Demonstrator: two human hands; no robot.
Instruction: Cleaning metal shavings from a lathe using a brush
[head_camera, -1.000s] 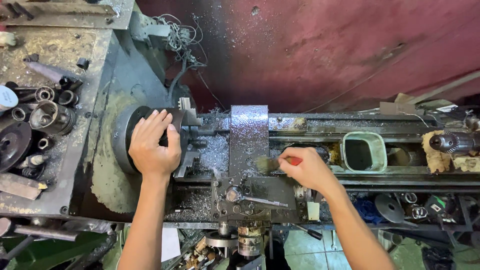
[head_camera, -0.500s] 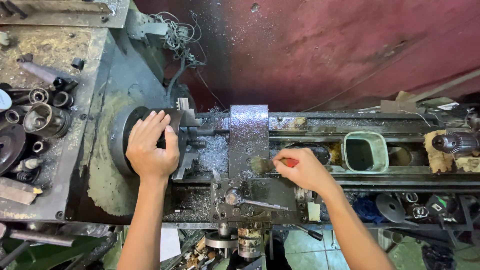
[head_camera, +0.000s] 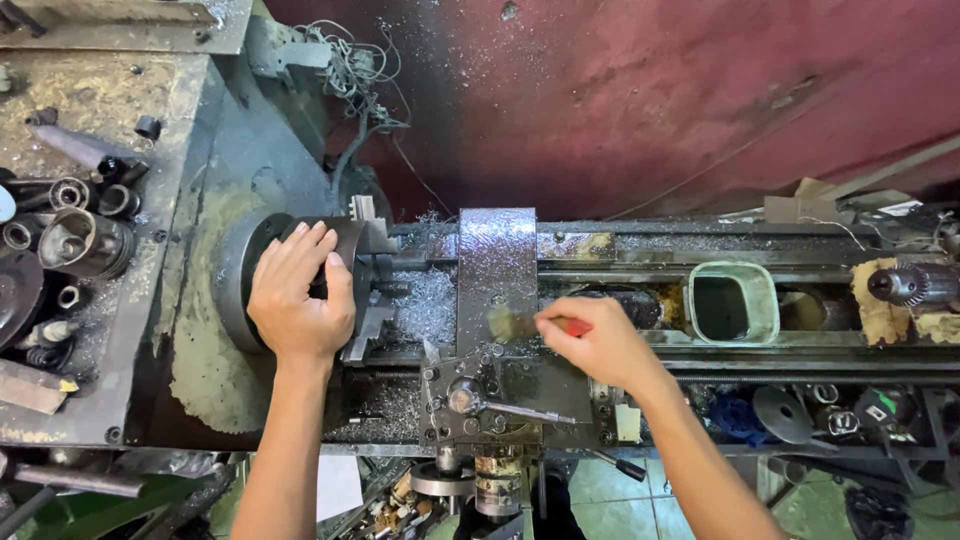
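I look down on a metal lathe. My left hand lies flat over the round chuck at the headstock, fingers spread around its rim. My right hand pinches a small brush with a red handle; its pale bristles touch the carriage, which is dusted with shiny metal chips. A heap of swarf sits between the chuck and the carriage. The tool post and its lever are just below the brush.
Metal rings and bushings lie on the headstock top at the left. A green rectangular cup rests on the bed at the right, with a drill chuck beyond it. A dark red wall stands behind the lathe.
My right hand with the brush has slid a little left across the carriage. My left hand has stayed on the chuck.
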